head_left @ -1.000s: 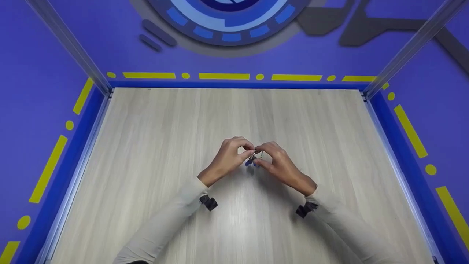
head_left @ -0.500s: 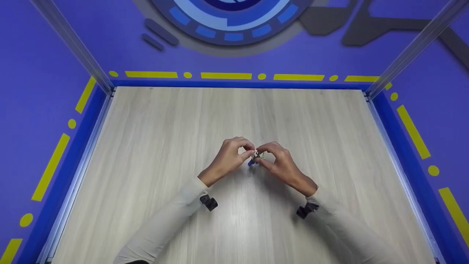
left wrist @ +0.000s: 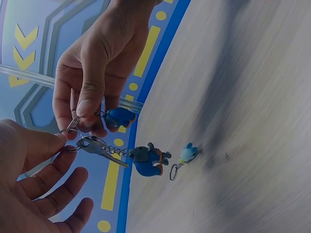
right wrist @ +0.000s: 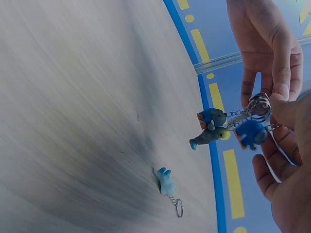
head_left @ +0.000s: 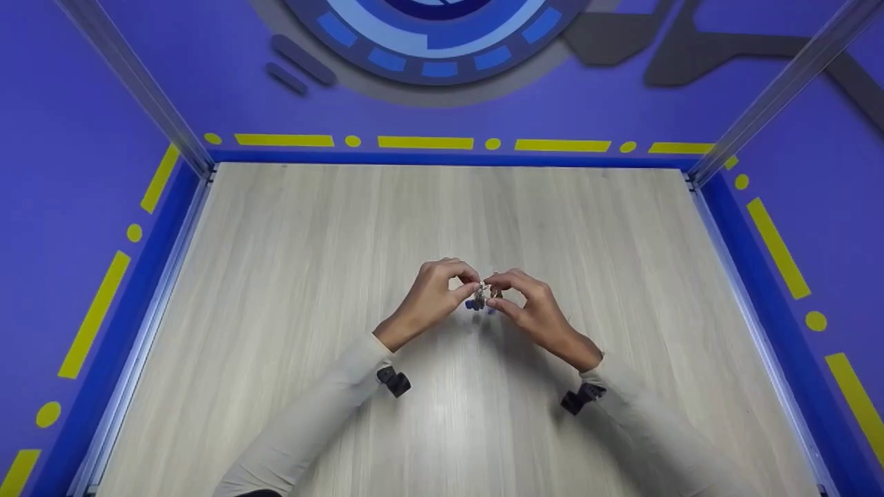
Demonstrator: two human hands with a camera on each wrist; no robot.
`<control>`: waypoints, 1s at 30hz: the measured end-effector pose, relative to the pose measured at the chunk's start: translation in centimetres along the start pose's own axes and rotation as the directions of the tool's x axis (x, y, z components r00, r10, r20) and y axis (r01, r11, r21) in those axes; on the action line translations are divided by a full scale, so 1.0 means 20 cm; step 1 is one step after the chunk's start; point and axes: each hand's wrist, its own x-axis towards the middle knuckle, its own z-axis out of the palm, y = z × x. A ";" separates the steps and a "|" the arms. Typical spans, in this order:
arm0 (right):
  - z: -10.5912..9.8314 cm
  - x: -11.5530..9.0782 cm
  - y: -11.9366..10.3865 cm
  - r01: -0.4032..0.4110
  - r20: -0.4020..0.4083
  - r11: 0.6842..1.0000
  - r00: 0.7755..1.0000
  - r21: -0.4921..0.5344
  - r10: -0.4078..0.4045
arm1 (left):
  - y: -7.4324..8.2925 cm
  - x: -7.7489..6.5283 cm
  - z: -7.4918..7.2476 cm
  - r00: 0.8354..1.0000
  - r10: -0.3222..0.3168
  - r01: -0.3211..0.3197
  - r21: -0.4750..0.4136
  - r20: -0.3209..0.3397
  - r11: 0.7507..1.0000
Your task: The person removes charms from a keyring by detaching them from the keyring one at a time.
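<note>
Right hand [head_left: 532, 307] eases slightly rightward, so the gap at the centre of the head view looks wider; the left hand [head_left: 435, 293] hardly moves. Both hands pinch a bunch of split rings [right wrist: 260, 104] between thumb and fingers, held up above the table [head_left: 442, 221]; a silvery key [left wrist: 95, 146], a blue charm [left wrist: 119, 117] beside the right hand's fingers and a grey-and-blue charm [left wrist: 146, 169] hang there.

At the lower middle of the right wrist view, a light-blue charm [right wrist: 166, 183] appears to lie on the table with its own small ring [right wrist: 182, 208], apart from the bunch; the work looks partway, one piece separate and the rest together, though which ring threads through which cannot be told.

Edges stand well off; the back wall [head_left: 525, 103] spans the top of the head view, and the left rail [head_left: 145, 331] and right rail [head_left: 760, 331] slant down its sides; sideways room seems ample, the tightest space being between the fingertips.
</note>
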 end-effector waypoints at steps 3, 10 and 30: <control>0.00 0.00 0.00 -0.001 0.007 0.999 1.000 0.037 0.001 | 0.00 0.00 0.00 1.000 0.001 -0.001 -0.001 -0.004 1.000; 0.01 0.01 -0.04 -0.146 -0.034 0.979 0.988 0.142 0.152 | 0.00 0.00 0.00 1.000 0.002 -0.002 0.001 -0.006 1.000; 0.02 0.00 -0.03 -0.309 -0.078 0.928 0.941 0.207 0.330 | 0.01 -0.01 -0.01 0.999 -0.006 0.005 -0.013 -0.037 1.000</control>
